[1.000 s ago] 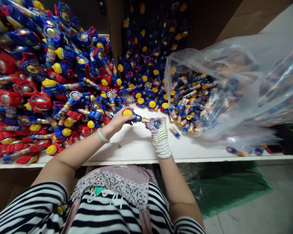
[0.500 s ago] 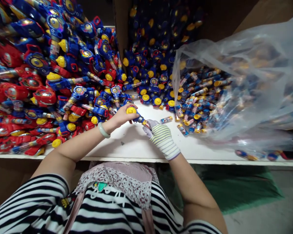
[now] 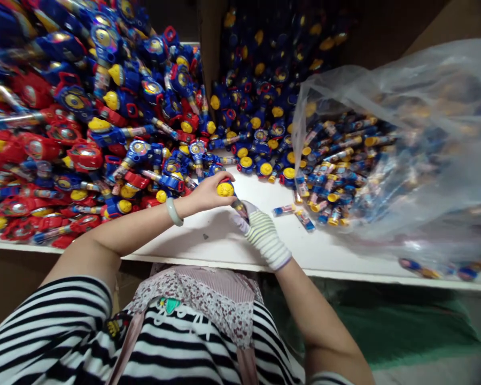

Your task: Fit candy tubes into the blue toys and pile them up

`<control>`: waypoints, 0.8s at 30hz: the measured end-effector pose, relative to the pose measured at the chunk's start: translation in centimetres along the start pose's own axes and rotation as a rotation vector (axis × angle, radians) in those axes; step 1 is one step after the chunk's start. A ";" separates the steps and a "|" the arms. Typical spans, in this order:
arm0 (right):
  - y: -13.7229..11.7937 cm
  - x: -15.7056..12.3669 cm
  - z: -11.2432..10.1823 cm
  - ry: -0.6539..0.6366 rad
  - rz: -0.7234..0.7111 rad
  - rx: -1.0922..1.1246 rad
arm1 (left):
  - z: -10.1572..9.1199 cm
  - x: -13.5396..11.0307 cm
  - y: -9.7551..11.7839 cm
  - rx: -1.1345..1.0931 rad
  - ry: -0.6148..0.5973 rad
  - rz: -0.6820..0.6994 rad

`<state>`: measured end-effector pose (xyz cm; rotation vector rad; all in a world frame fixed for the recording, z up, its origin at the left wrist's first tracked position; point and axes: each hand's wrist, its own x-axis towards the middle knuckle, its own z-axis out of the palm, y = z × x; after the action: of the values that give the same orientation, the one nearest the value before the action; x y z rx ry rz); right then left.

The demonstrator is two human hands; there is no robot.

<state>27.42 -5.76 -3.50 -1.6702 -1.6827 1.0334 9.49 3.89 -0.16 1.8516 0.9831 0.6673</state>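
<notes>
The person's bare left hand [image 3: 210, 193] is closed around a small plastic toy with a round yellow cap [image 3: 225, 189], thumb and fingers at the cap. The toy is held above the white tabletop [image 3: 224, 251], between both hands. Its long axis runs slantwise from the cap, toward the right and the body, into the striped knitted glove of the right hand [image 3: 260, 230]. This hand has its fingers bent around the slim tube end [image 3: 241, 208]; exactly how tightly, one cannot tell. So the left hand is nearer to the cap, the right one to the tube.

White surface shows between the hands and the front edge. Two loose printed tubes [image 3: 284, 210] lie just beyond the glove, near the clear plastic bag [image 3: 425, 91]. The heap of blue and red toys [image 3: 88, 155] limits the room on the left.
</notes>
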 end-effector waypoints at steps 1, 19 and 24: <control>-0.2 0.0 0.0 0.053 0.006 -0.056 | 0.1 0.1 -0.1 -0.024 0.015 -0.058; 3.8 0.4 -2.2 0.100 0.051 0.442 | -26.3 10.1 6.1 0.248 1.014 0.112; 5.8 0.6 -2.8 0.298 0.149 0.598 | -19.8 5.6 9.0 0.226 0.932 0.484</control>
<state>32.95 -5.21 -6.83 -1.4649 -0.9452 1.1462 0.49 15.41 16.88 2.0012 1.2029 1.8858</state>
